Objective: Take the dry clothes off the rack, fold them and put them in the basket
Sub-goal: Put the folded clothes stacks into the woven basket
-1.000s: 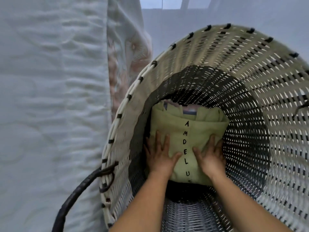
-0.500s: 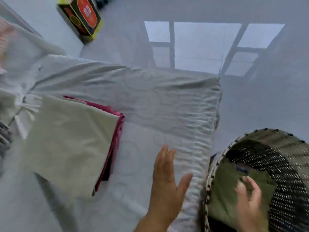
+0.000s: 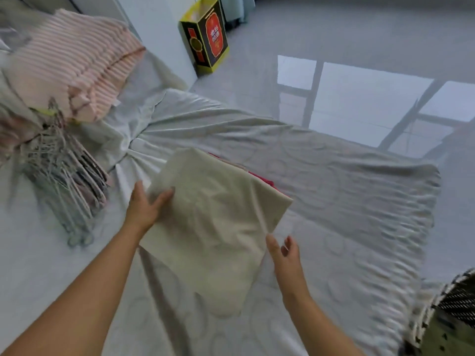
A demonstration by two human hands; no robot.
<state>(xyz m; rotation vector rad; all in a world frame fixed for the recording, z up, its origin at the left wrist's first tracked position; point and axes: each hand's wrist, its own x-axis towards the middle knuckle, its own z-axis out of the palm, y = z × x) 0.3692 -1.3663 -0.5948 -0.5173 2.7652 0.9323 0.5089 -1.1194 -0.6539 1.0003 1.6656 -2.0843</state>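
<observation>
Folded cream cloth [image 3: 218, 217] lies in the middle of the bed [image 3: 347, 191], on top of a red item [image 3: 267, 181] whose edge peeks out at its far right side. L hand [image 3: 145, 209] pinches the cloth's left edge, thumb on top, fingers seemingly under, prob. to lift the piece w/o undoing the fold. R hand [image 3: 285, 255] is just beside the near right edge, fingers loosely spread, holding nothing; can't tell if it touches the fabric. Hands are well apart, one per side, which suits carrying a flat fold level.

Basket [image 3: 447, 296] stands near right, off the bed corner, w/ a green cloth [image 3: 443, 335] already inside, so part of the task looks done and this piece is likely next in. Handy spot: a short swing right from the bed.

Far left: a heap of hangers [image 3: 64, 181] set aside, and beyond them pink striped fabric [image 3: 77, 60], too blurred to say what. A yellow-red box [image 3: 205, 34] stands on the shiny floor [image 3: 359, 32], far side.

Risk, as I judge it: thin fabric may sag or fall open if R hand doesn't get under before the lift.
</observation>
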